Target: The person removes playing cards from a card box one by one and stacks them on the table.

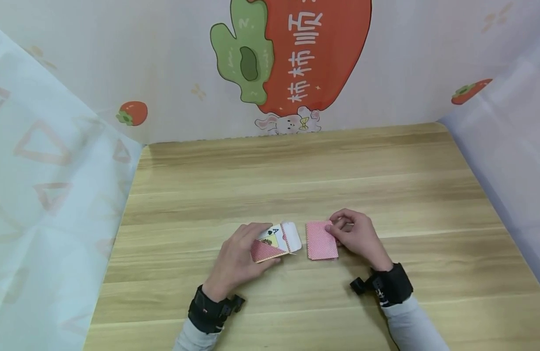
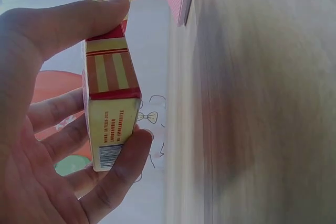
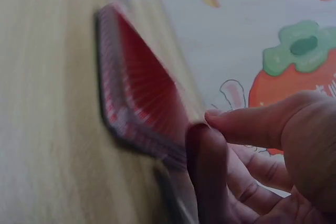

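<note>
My left hand grips a playing-card box, thumb along one narrow side and fingers along the other. An ace shows on the upper face over a red pattern, and the white end flap stands open toward the right. In the left wrist view, a barcode marks the yellow end of the card box. Just right of the box, a stack of red-backed playing cards lies face down. My right hand pinches its right edge near the far corner. The card stack looks blurred in the right wrist view.
The wood-grain table carries both the box and the cards. A white printed cloth hangs behind its far edge, and pale cloth sheets border the left and right sides. Black camera straps circle both wrists.
</note>
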Action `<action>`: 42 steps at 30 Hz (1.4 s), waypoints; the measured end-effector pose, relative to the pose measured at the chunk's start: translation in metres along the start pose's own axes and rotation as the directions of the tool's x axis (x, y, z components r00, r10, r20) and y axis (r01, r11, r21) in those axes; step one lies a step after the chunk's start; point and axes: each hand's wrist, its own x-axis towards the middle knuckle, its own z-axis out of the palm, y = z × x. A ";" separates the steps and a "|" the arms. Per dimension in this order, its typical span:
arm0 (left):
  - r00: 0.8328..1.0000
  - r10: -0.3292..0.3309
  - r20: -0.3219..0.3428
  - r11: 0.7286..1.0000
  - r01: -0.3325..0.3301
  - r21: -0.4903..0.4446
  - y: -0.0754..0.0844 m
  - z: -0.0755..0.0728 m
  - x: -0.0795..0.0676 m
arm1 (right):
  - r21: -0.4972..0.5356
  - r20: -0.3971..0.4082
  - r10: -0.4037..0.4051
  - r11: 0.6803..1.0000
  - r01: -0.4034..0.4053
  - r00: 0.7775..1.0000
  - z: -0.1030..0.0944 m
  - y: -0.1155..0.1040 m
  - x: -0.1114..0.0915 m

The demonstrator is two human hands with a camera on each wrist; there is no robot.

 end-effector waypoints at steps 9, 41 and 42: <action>1.000 0.009 0.017 1.000 -0.009 -0.004 0.003 0.001 -0.001 | -0.218 -0.048 -0.090 0.973 0.078 0.995 0.005 -0.006 -0.003; 0.997 0.062 0.040 0.998 -0.061 -0.017 0.020 0.010 0.000 | 0.220 0.134 -0.355 0.921 0.322 0.925 0.038 -0.037 -0.025; 0.997 0.067 0.035 0.998 -0.066 -0.015 0.021 0.010 -0.001 | 0.213 0.143 -0.351 0.924 0.318 0.925 0.039 -0.038 -0.026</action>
